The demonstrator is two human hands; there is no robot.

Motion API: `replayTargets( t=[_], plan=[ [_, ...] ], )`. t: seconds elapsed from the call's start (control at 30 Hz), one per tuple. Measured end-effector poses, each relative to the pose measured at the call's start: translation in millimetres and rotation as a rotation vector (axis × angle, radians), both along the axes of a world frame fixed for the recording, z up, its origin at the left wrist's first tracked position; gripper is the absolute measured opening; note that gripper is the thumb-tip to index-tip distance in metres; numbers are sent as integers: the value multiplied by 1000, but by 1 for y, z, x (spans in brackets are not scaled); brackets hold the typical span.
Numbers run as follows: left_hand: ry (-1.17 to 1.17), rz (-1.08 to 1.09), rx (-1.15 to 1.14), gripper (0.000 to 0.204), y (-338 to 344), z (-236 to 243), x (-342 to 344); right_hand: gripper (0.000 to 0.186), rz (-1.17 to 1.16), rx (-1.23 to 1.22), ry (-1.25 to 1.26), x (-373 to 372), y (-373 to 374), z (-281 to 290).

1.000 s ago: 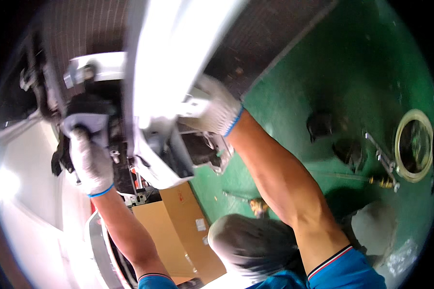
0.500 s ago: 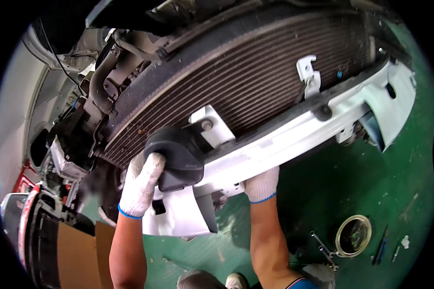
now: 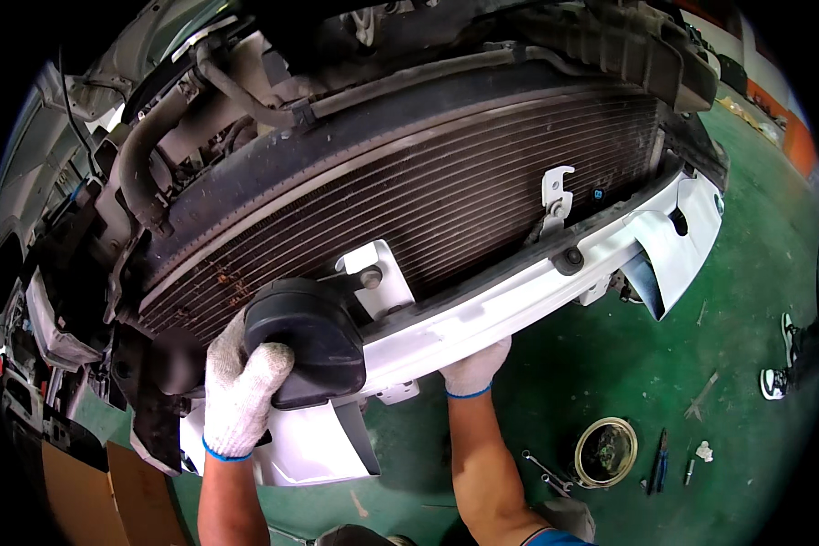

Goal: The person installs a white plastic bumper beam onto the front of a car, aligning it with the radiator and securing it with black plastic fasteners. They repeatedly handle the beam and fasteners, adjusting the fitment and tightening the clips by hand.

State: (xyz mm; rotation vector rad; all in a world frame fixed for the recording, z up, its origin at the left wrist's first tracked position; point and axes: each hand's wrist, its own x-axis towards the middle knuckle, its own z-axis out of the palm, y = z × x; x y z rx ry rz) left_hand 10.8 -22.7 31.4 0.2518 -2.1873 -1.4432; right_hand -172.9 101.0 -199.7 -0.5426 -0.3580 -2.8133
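In its white knit glove, my left hand (image 3: 238, 391) grips the left side of a black snail-shaped car horn (image 3: 314, 341), thumb across its front. The horn sits against a white bracket (image 3: 394, 284) with a bolt (image 3: 370, 277), at the left part of a white front crossmember (image 3: 482, 318). My right hand (image 3: 476, 369), gloved too, reaches up from below to the underside of that crossmember. Its fingers are hidden behind the metal, so whether they hold anything does not show. Behind the crossmember stands the finned radiator (image 3: 409, 182).
On the green floor at the lower right are a round metal-rimmed pan (image 3: 607, 453), wrenches (image 3: 548, 473), pliers (image 3: 658, 462) and a small rod (image 3: 690, 471). A cardboard box (image 3: 82, 491) stands at the lower left. A person's shoe (image 3: 773, 383) shows at the right.
The view has shifted, so the car front appears lower and farther left. My left hand keeps its grip on the horn, and my right hand stays under the crossmember.
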Motion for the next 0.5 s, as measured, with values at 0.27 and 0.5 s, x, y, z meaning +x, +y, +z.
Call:
replayTargets(
  t=[0.27,0.5],
  plan=[
    [-13,-29,5,72,-11,0,5,47,91,455,-191,23,5,8],
    [-266,86,-182,62,-38,7,27,55,331,313,-343,52,0,41]
  ],
)
